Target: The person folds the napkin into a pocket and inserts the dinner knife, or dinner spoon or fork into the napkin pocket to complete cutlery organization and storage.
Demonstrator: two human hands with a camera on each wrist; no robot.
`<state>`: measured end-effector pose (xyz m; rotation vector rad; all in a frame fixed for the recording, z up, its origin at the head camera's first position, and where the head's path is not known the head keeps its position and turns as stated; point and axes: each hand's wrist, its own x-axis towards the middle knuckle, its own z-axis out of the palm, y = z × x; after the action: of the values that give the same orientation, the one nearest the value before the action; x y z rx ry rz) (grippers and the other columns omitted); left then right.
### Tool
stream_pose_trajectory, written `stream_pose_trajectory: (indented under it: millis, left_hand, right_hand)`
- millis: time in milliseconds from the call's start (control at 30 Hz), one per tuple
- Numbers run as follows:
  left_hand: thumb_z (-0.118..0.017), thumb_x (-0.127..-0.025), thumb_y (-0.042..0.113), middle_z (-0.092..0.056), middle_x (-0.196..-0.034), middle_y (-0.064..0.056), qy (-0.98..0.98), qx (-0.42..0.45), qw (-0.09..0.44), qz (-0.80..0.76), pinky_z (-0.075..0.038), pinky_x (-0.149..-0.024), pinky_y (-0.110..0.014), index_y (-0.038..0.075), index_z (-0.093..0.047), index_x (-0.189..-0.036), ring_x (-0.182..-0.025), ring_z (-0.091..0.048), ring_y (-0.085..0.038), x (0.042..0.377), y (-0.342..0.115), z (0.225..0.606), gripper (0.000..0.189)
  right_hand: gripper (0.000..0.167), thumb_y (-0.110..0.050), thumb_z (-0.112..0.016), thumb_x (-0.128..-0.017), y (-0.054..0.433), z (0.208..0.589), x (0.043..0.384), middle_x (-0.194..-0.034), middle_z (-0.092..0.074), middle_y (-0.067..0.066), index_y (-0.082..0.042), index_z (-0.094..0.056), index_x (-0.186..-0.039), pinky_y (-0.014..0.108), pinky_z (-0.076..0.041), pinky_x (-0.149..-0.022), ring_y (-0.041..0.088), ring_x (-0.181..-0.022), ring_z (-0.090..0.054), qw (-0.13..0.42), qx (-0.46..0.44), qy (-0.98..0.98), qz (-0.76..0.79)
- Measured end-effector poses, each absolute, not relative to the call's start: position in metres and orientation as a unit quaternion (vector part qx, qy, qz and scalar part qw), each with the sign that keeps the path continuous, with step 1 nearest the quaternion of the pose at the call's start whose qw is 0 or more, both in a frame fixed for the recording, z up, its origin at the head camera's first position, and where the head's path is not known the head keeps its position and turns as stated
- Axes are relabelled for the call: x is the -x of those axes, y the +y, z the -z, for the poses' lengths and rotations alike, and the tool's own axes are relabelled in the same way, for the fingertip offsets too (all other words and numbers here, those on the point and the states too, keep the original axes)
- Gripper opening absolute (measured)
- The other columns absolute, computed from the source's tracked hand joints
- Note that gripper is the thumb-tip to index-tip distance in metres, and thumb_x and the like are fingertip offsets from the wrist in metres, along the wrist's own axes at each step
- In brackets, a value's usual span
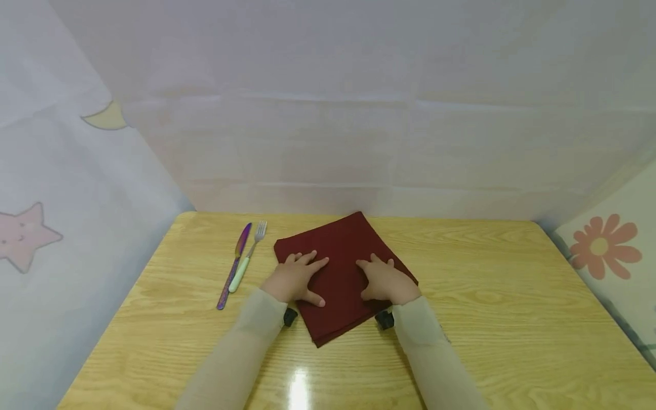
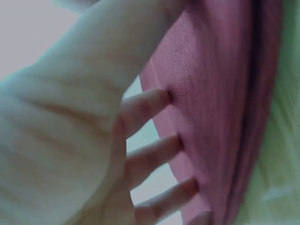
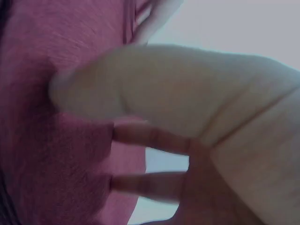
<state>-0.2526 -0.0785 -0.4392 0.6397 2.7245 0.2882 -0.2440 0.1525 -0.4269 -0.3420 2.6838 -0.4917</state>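
Note:
A dark red folded cloth (image 1: 340, 279) lies at an angle on the wooden table, one corner toward the far edge and another toward me. My left hand (image 1: 292, 279) rests on its left part with fingers spread, and my right hand (image 1: 386, 282) touches its right part in the same way. The left wrist view shows fingertips pressing on the cloth (image 2: 201, 93), whose stacked layers show along one edge. In the right wrist view the thumb and fingertips press down on the cloth (image 3: 70, 154). Neither hand pinches it.
Left of the cloth lie a fork (image 1: 246, 262) with a pale green handle and a purple iridescent table knife (image 1: 236, 265), side by side. The wooden table (image 1: 492, 296) meets a pale sheet wall (image 1: 328, 142) at its far edge. Printed sheets hang at both sides.

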Motion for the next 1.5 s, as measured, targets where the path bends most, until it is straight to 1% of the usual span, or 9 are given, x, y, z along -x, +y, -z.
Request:
stream_pose_trajectory:
  millis: [200,333,533,633,767,933,1133,1300,1500]
  left_hand:
    - [-0.086,-0.078,0.049,-0.038,-0.159,-0.016,0.963,-0.214,0.138,-0.083,-0.049,-0.096,-0.058,0.022,-0.045,-0.155,-0.134,-0.04,-0.045,0.238,-0.065,0.431,0.091]
    - [-0.087,-0.076,0.049,-0.042,-0.156,-0.016,0.967,-0.209,0.131,-0.066,-0.052,-0.091,-0.054,0.022,-0.048,-0.153,-0.129,-0.044,-0.044,0.231,-0.058,0.425,0.09]
    - [-0.089,-0.077,0.041,-0.05,-0.149,-0.016,0.964,-0.218,0.126,-0.084,-0.051,-0.093,-0.056,0.019,-0.056,-0.147,-0.127,-0.049,-0.043,0.23,-0.059,0.423,0.08]
    - [-0.086,-0.082,0.034,-0.05,-0.15,-0.015,0.957,-0.239,0.117,-0.114,-0.046,-0.103,-0.054,0.017,-0.057,-0.146,-0.135,-0.045,-0.041,0.24,-0.068,0.427,0.072]
    - [-0.08,-0.089,0.029,-0.038,-0.16,-0.014,0.939,-0.262,0.132,-0.179,-0.032,-0.117,-0.052,0.016,-0.049,-0.151,-0.15,-0.026,-0.037,0.253,-0.082,0.432,0.071]
    - [-0.078,-0.092,0.025,-0.027,-0.165,-0.012,0.924,-0.27,0.171,-0.212,-0.028,-0.118,-0.056,0.015,-0.043,-0.155,-0.154,-0.012,-0.038,0.259,-0.089,0.433,0.073]
    - [-0.075,-0.094,0.019,-0.029,-0.165,-0.01,0.917,-0.301,0.186,-0.183,-0.022,-0.118,-0.063,0.02,-0.046,-0.154,-0.153,-0.016,-0.039,0.264,-0.091,0.438,0.067]
    - [-0.075,-0.094,0.021,-0.03,-0.164,-0.009,0.92,-0.293,0.191,-0.177,-0.027,-0.118,-0.056,0.019,-0.047,-0.153,-0.153,-0.019,-0.037,0.263,-0.092,0.44,0.065]
    - [-0.08,-0.088,0.026,-0.041,-0.158,-0.015,0.939,-0.264,0.161,-0.148,-0.036,-0.114,-0.055,0.016,-0.053,-0.148,-0.145,-0.034,-0.042,0.252,-0.082,0.436,0.067]
  right_hand:
    - [0.067,0.0,-0.074,-0.085,0.173,0.43,0.255,-0.159,-0.031,0.026,-0.005,-0.051,-0.148,0.061,-0.017,-0.12,0.042,-0.15,-0.023,0.177,0.16,0.949,0.205]
    - [0.066,0.003,-0.072,-0.083,0.183,0.432,0.261,-0.159,-0.033,0.026,-0.004,-0.053,-0.146,0.058,-0.015,-0.121,0.042,-0.15,-0.023,0.166,0.182,0.942,0.226]
    - [0.062,0.002,-0.072,-0.086,0.194,0.434,0.263,-0.159,-0.033,0.025,-0.005,-0.054,-0.145,0.056,-0.029,-0.117,0.049,-0.148,-0.022,0.163,0.188,0.939,0.239]
    - [0.06,-0.006,-0.074,-0.09,0.196,0.431,0.26,-0.158,-0.036,0.024,-0.005,-0.053,-0.146,0.053,-0.039,-0.111,0.045,-0.146,-0.03,0.16,0.175,0.944,0.231]
    - [0.061,-0.015,-0.075,-0.093,0.194,0.42,0.253,-0.154,-0.04,0.024,-0.004,-0.051,-0.148,0.051,-0.043,-0.107,0.04,-0.141,-0.04,0.161,0.154,0.95,0.221]
    - [0.064,-0.019,-0.076,-0.092,0.182,0.401,0.24,-0.149,-0.045,0.023,-0.001,-0.049,-0.148,0.049,-0.045,-0.105,0.036,-0.137,-0.045,0.177,0.137,0.953,0.206]
    - [0.061,-0.021,-0.079,-0.089,0.155,0.402,0.23,-0.14,-0.058,0.017,0.001,-0.056,-0.141,0.047,-0.046,-0.105,0.032,-0.13,-0.053,0.215,0.141,0.952,0.167]
    - [0.058,-0.021,-0.084,-0.085,0.141,0.41,0.229,-0.129,-0.064,0.015,0.001,-0.062,-0.134,0.045,-0.051,-0.097,0.027,-0.115,-0.061,0.219,0.147,0.955,0.138]
    - [0.06,-0.02,-0.085,-0.083,0.143,0.414,0.234,-0.139,-0.058,0.018,0.0,-0.062,-0.136,0.047,-0.047,-0.104,0.032,-0.129,-0.054,0.213,0.155,0.955,0.138]
